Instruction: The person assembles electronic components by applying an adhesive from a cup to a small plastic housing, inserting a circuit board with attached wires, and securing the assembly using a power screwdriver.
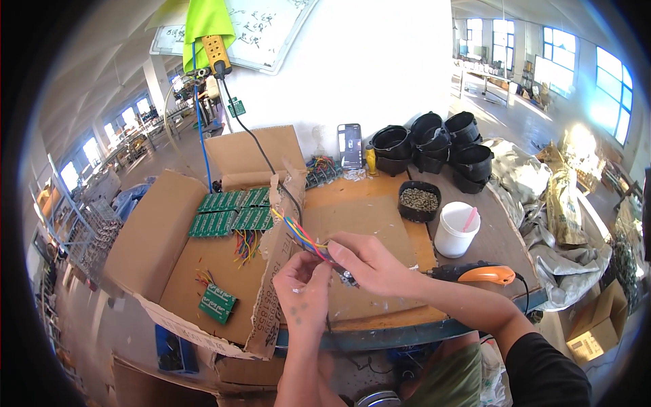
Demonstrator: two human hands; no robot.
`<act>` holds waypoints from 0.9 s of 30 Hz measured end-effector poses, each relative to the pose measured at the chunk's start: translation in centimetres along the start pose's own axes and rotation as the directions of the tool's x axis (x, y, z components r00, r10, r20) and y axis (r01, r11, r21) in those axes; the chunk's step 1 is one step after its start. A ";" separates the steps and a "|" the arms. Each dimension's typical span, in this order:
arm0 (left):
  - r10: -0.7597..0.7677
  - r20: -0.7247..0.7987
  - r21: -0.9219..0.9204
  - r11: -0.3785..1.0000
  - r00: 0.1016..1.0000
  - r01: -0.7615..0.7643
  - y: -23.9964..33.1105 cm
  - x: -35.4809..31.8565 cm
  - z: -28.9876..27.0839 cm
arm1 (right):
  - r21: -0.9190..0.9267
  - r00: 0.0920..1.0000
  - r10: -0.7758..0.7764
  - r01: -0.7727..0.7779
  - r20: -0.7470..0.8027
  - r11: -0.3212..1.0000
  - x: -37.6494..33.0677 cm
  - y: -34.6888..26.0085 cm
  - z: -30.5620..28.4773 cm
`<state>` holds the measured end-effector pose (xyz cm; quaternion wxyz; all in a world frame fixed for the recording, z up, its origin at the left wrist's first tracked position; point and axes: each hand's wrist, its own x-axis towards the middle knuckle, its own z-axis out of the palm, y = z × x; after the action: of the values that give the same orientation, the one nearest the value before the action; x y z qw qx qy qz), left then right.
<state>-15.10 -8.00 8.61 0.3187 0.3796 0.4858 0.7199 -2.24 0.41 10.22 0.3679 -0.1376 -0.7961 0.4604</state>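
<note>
I see both hands over the middle of the table (pixel 380 319), close together and touching the same item. The left hand (pixel 303 288) is closed around a bundle of coloured wires (pixel 298 234), fingers curled, thumb uppermost. The right hand (pixel 369 261) pinches the same wires from above, near a small part (pixel 348 277) at their lower end; I cannot tell what that part is. The wires run up and left from the hands, ending above the torn edge of the box (pixel 169 230).

The box lies open to the left of the hands, partly overhanging the table. Inside it, green boards (pixel 230 211) sit in rows at the far end, loose wires just beside them, and one single board (pixel 218 303) lies apart near the front edge.

To the right of the hands a glue gun (pixel 475 273) with an orange grip lies on the table, touching neither hand. Behind it stand a white cup (pixel 456 230) and a black tray (pixel 419 201) of small pieces. Black housings (pixel 441 146) are stacked at the far edge, with a phone (pixel 350 145) leaning against the wall beside them.
</note>
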 end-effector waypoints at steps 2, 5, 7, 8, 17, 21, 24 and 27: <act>0.024 -0.003 -0.005 1.000 1.000 -0.024 -0.1 0.0 0.1 | -0.075 0.999 -0.044 0.042 -0.028 0.996 0.0 -0.1 0.0; 0.043 -0.020 -0.009 0.999 0.999 -0.043 -0.3 -0.1 0.3 | -0.081 0.993 -0.049 0.040 -0.107 0.996 -0.1 0.1 0.2; 0.046 -0.022 -0.011 0.999 0.999 -0.046 -0.3 -0.2 0.4 | -0.070 0.993 -0.011 0.003 -0.114 0.998 -0.2 -0.2 0.2; 0.045 -0.018 -0.012 0.999 0.999 -0.045 -0.2 -0.2 0.4 | -0.064 0.993 0.009 -0.016 -0.117 0.998 -0.2 -0.3 0.1; 0.027 -0.061 -0.122 0.992 0.998 -0.034 -0.2 -0.4 0.9 | -0.067 0.979 -0.064 0.052 -0.195 0.996 -0.1 0.4 0.2; 0.014 -0.073 -0.194 0.981 0.997 -0.028 -0.4 -0.5 0.7 | 0.043 0.977 0.046 -0.038 -0.210 0.998 -0.2 0.5 0.0; 0.016 -0.091 -0.271 0.962 0.996 -0.040 -0.2 -0.8 1.1 | 0.148 0.965 0.115 -0.082 -0.235 0.986 0.2 1.2 -0.5; 0.114 -0.140 -0.227 0.963 0.984 -0.144 -0.3 -1.4 2.0 | 0.327 0.924 0.239 -0.136 -0.299 0.935 0.4 1.7 -0.8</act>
<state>-12.65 -8.19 8.49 0.2827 0.3237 0.3902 0.8143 -2.18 2.06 9.23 0.4677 -0.2325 -0.6260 0.5791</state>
